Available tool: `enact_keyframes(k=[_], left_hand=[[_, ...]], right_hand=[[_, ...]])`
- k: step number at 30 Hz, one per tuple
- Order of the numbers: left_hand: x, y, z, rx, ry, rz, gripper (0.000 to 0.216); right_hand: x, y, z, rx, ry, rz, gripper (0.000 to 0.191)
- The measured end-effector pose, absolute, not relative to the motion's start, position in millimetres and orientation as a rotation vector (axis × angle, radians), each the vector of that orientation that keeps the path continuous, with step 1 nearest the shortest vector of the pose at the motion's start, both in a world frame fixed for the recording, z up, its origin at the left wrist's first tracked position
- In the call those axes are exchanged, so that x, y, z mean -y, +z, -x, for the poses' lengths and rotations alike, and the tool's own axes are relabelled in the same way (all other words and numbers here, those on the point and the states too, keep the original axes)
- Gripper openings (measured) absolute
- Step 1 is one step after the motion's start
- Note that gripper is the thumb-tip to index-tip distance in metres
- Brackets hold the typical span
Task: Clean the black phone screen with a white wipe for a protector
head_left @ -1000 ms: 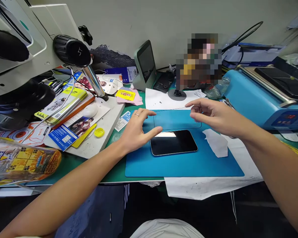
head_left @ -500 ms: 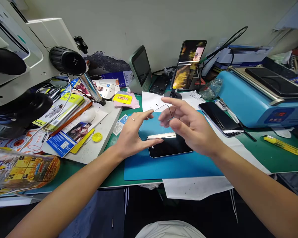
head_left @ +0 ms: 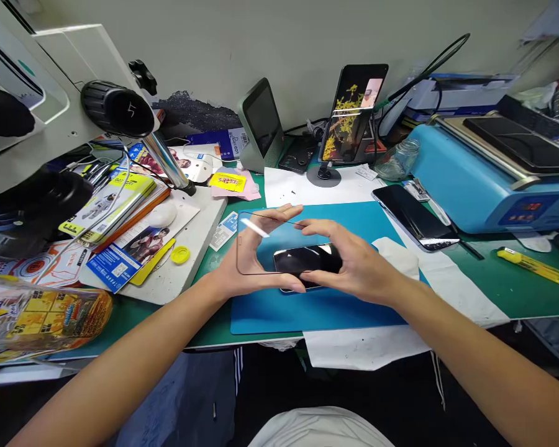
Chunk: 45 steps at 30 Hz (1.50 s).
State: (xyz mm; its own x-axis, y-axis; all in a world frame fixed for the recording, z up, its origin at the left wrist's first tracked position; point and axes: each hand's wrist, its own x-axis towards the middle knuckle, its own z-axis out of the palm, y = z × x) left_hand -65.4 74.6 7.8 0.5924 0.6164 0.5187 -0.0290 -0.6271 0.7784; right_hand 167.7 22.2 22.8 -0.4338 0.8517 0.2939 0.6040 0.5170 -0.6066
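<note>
A clear, black-bordered glass screen protector [head_left: 261, 245] is held in the air, tilted, with a white glare on its upper left. My left hand [head_left: 249, 257] lies behind its left part, with thumb and fingers gripping the lower and upper edges. On the other side, my right hand [head_left: 358, 264] curls its fingertips and thumb about the protector's right end, which is hard to make out. Below lies a dark phone [head_left: 323, 257], face up on a blue mat [head_left: 270, 316], partly hidden by my hands. White tissue [head_left: 398, 256] lies beside my right wrist.
A microscope [head_left: 116, 112] overhangs the left side, near booklets [head_left: 107, 214] and a plastic bottle [head_left: 46, 313]. Behind the mat a lit phone [head_left: 354, 115] stands on a holder. To the right are another phone [head_left: 414, 217], a blue heating machine [head_left: 484, 180] and a yellow cutter [head_left: 535, 267].
My right hand has closed in from open, fingers now at the screen protector's right end. The protector has turned from nearly edge-on to show its face. The white tissue has come into view.
</note>
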Motion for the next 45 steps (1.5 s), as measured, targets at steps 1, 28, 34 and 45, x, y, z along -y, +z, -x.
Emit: enact_keyframes(k=[1, 28, 34, 45], left_hand=[[-75.9, 9.1, 66.6, -0.485, 1.073, -2.050, 0.082], [-82.3, 23.6, 71.5, -0.649, 0.209, -2.705, 0.068], [-83.7, 22.3, 71.1, -0.642, 0.215, -2.695, 0.067], [-85.6, 20.3, 71.9, -0.637, 0.225, -2.681, 0.069]], right_hand=[[-22.0, 24.8, -178.1, 2.205, 0.536, 1.211, 0.059], [-21.7, -3.9, -252.3, 2.397, 0.534, 1.216, 0.048], [-21.6, -5.2, -251.3, 2.415, 0.494, 1.206, 0.047], [-19.5, -10.1, -249.5, 2.419, 0.387, 1.124, 0.047]])
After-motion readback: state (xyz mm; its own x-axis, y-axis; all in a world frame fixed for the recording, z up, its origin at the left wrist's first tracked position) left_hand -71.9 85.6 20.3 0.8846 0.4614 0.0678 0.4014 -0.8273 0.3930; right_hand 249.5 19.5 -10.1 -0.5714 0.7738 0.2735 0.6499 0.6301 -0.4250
